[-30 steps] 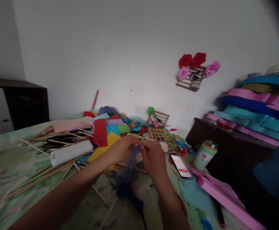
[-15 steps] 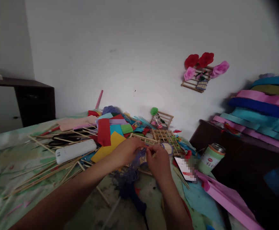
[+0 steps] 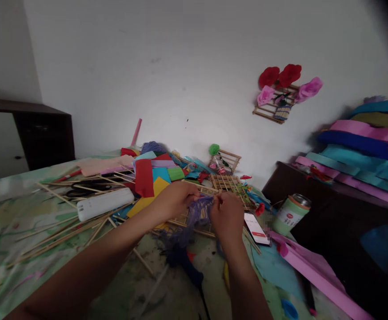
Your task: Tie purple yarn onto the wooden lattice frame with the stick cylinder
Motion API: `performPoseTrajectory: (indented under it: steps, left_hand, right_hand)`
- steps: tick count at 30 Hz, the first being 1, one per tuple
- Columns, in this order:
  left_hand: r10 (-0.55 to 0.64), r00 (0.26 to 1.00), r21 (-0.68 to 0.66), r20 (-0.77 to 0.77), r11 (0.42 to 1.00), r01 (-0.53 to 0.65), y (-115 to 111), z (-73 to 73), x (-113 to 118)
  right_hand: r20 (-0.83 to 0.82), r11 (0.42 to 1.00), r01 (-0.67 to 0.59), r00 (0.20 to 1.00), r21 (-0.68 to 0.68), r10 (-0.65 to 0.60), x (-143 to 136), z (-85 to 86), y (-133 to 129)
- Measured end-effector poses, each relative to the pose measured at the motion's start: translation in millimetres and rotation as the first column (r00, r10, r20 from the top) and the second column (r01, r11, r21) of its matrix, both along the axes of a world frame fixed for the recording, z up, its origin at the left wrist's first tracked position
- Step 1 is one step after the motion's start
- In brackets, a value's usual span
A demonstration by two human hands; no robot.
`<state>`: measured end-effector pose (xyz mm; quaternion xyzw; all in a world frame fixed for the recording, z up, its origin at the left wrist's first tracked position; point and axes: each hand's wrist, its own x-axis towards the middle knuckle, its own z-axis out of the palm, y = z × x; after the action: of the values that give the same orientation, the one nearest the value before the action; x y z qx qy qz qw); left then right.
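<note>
Over the table my left hand (image 3: pixel 178 198) and my right hand (image 3: pixel 226 215) face each other a short way apart. Each has its fingers pinched on purple yarn (image 3: pixel 200 210), which stretches between them and hangs down in a loose tangle. Below the tangle lies a dark blue glue gun (image 3: pixel 186 266), its cord running toward the front edge. Behind my right hand is a lattice of thin bamboo sticks (image 3: pixel 225 184). A yellow paper sheet (image 3: pixel 143 207) lies just behind my left forearm.
Coloured paper (image 3: pixel 143 178), bamboo sticks (image 3: pixel 63 235), black scissors (image 3: pixel 80 190) and a white glue-stick-like case (image 3: pixel 105 204) cover the left side. At right are a phone (image 3: pixel 256 229), a green jar (image 3: pixel 292 214) and a pink paper roll (image 3: pixel 320 275). Paper flowers (image 3: pixel 290 75) hang on the wall.
My hands have moved apart, drawing the purple yarn out between them. My right hand has shifted slightly right, my left slightly left. The view has tilted a little.
</note>
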<state>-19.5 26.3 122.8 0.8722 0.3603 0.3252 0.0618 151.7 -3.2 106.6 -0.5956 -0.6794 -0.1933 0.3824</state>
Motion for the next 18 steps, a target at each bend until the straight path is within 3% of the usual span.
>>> performPoseTrajectory:
  steps: [2,7,12,15,18]
  left_hand:
    - [0.008,1.000,-0.010,-0.005,1.000,-0.008,1.9,-0.7,-2.7]
    - [0.017,1.000,-0.095,0.015,0.995,-0.015,11.2,-7.5,-8.1]
    - [-0.037,0.967,-0.161,0.250,0.984,0.079,6.3,-0.4,-5.5]
    - [-0.076,0.961,-0.201,0.266,0.970,0.133,1.1,3.7,-2.3]
    - [-0.064,0.966,-0.198,0.251,0.973,0.116,0.4,2.6,-0.2]
  right_hand:
    - [-0.058,0.999,0.002,0.998,0.045,0.001,4.0,-1.4,2.7]
    - [-0.269,0.977,-0.157,0.944,0.142,0.190,4.5,-6.7,7.7]
    - [-0.236,0.959,-0.267,0.930,0.095,0.282,-7.9,-7.2,3.3]
    - [-0.218,0.940,-0.329,0.915,0.089,0.340,-13.7,-7.5,1.1]
    - [-0.236,0.928,-0.358,0.898,0.101,0.372,-16.1,-9.1,1.5]
